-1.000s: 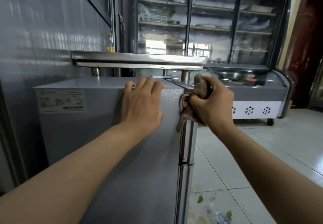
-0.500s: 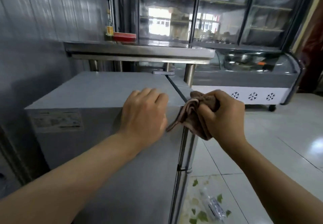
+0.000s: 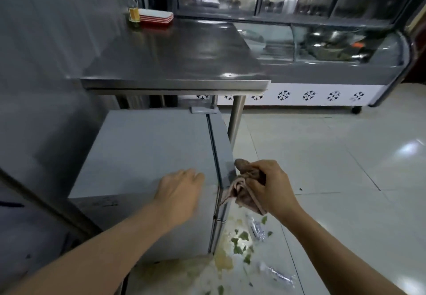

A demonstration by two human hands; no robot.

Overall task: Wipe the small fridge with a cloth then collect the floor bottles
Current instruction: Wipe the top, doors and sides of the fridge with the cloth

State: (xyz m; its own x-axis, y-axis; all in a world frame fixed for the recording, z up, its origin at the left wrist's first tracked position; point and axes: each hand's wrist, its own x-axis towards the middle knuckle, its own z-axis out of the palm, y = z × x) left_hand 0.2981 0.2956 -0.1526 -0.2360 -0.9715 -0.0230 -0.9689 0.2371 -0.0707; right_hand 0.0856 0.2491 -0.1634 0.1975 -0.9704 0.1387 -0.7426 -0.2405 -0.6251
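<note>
The small grey fridge (image 3: 147, 154) stands below me, its flat top in full view. My left hand (image 3: 178, 193) rests flat on the top's near edge, fingers together, holding nothing. Just right of it, my right hand (image 3: 270, 188) grips a bunched brown cloth (image 3: 242, 188) against the fridge's front top corner. Two clear plastic bottles lie on the floor below: one bottle (image 3: 255, 226) near the fridge door, another bottle (image 3: 277, 274) closer to me.
A steel table (image 3: 175, 64) overhangs the fridge's far end, carrying red trays (image 3: 156, 16) and an oil bottle (image 3: 133, 10). A glass display freezer (image 3: 322, 69) runs along the back. Green leaves and a yellowish spill (image 3: 232, 248) litter the tiled floor by the fridge.
My view has risen and tilted down, so the fridge top and floor bottles now show. Both hands stay at the fridge's near edge; the right hand with the cloth sits slightly lower at the corner.
</note>
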